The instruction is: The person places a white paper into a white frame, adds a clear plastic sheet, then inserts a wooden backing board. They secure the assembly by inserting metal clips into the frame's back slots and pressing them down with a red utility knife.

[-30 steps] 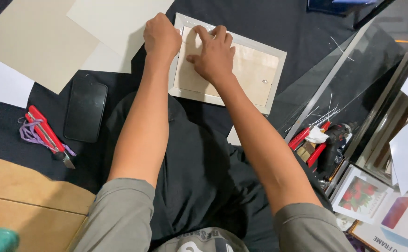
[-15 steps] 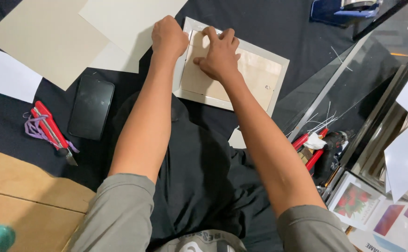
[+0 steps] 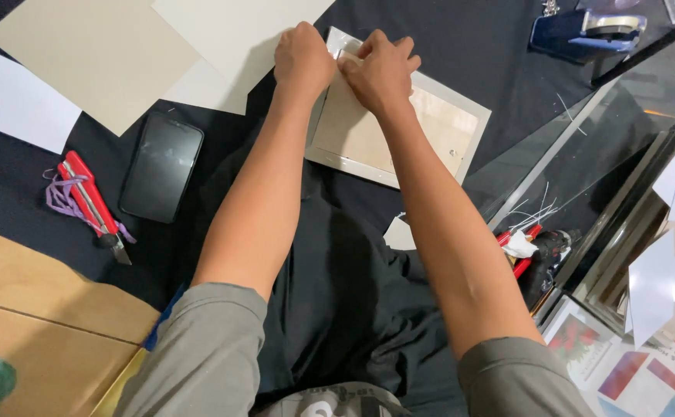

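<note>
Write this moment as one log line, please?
left hand: fist on picture frame's top-left corner | right hand: pressing tan backing board | phone, red utility knife: untouched, on black cloth

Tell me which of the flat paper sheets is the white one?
The white sheet at the far left edge, lying on the dark cloth. The other big sheets beside it, the tan sheet and the cream sheet, are yellowish, not white.

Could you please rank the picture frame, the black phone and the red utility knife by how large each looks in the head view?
1. Picture frame, clearly largest.
2. Black phone.
3. Red utility knife, about as long as the phone but much narrower.
</note>
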